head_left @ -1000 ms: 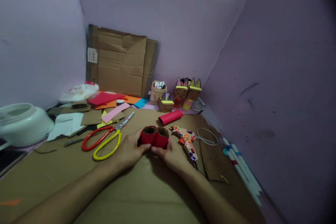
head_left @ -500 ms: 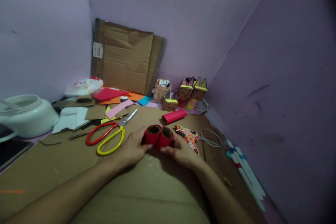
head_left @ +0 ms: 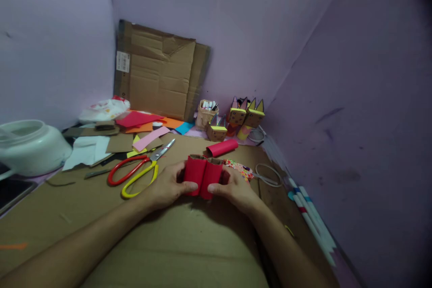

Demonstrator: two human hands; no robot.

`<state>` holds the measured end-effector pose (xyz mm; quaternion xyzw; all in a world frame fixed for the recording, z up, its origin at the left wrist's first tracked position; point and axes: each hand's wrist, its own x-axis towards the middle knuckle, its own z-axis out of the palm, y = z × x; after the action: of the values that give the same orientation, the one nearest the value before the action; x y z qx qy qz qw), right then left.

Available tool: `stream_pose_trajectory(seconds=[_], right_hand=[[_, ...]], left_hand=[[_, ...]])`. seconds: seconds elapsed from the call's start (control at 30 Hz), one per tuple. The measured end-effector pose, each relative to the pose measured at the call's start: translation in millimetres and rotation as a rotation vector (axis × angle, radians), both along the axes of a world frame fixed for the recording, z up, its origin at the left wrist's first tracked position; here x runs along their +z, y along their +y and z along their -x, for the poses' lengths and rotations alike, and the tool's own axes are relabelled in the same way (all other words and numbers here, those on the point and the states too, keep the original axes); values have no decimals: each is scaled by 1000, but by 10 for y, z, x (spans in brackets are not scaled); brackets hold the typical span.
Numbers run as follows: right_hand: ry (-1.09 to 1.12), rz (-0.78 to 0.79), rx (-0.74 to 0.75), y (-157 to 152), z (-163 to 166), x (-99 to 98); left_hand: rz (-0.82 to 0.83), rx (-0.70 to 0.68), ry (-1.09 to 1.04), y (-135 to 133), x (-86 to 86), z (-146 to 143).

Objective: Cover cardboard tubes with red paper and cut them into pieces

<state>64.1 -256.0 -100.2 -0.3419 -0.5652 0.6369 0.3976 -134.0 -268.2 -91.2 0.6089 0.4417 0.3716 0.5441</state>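
Two short cardboard tubes wrapped in red paper (head_left: pixel 203 176) stand side by side, pressed together, just above the brown cardboard sheet (head_left: pixel 168 238). My left hand (head_left: pixel 168 186) grips the left tube with thumb in front and fingers behind. My right hand (head_left: pixel 238 187) grips the right tube the same way. A third red tube (head_left: pixel 222 147) lies on its side just beyond them. A patterned glue gun (head_left: pixel 240 168) lies partly hidden behind my right hand.
Red-and-yellow scissors (head_left: pixel 137 173) lie left of my hands. Coloured paper scraps (head_left: pixel 141 121) and a white pot (head_left: pixel 30 146) sit at the left. A cardboard panel (head_left: pixel 158 76) leans on the back wall, with small eared paper figures (head_left: pixel 245 119) beside it. Pens (head_left: pixel 312 220) line the right wall.
Both hands have lifted and tilted the paired red tubes toward me, so their red sides show more than their open tops. The view shifted slightly.
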Motion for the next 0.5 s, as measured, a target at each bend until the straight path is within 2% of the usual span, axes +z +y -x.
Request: stream_pose_trajectory(seconds=[0.23,0.5], right_hand=[[62,119,-14,-37,34,25],[97,338,39,-78,48,87]], left_hand=[[160,-35,-89,-13,87,-18],[359,-35,-155,-22,82,-4]])
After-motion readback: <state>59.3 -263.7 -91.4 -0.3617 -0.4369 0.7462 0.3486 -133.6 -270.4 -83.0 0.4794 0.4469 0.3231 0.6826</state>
